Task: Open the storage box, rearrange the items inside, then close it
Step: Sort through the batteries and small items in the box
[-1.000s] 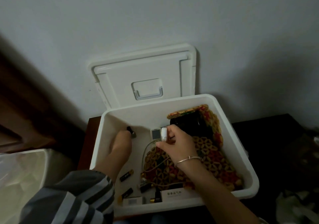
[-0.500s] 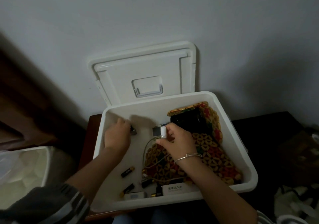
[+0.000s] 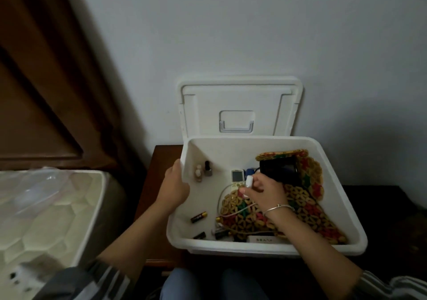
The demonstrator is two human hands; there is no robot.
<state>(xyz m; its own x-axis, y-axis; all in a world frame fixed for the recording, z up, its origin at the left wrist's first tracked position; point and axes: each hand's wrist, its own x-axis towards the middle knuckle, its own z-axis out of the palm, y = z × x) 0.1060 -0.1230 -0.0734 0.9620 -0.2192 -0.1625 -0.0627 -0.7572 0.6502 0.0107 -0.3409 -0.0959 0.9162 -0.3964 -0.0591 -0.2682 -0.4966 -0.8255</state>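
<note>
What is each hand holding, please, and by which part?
Left hand grips the storage box by its left rim; right hand pinches a white plug by its lower part.

My box (image 3: pixel 231 245), its lid (image 3: pixel 231 100) and the plug (image 3: pixel 249 181) are white. The mat (image 3: pixel 307 207) has yellow, red and green rings. Batteries (image 3: pixel 198 217) are black and gold; my sleeve (image 3: pixel 87 283) is grey-striped.

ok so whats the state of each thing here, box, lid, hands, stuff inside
storage box: open, items inside
lid: raised, leaning back against the wall
left hand: grips the box's left rim
woven mat: lying along the right side, far edge curled up
right hand: inside the box, pinches the white plug
white plug: held, cable trailing onto the mat
small bottles: upright in the far left corner
batteries: lying flat on the box floor
</note>
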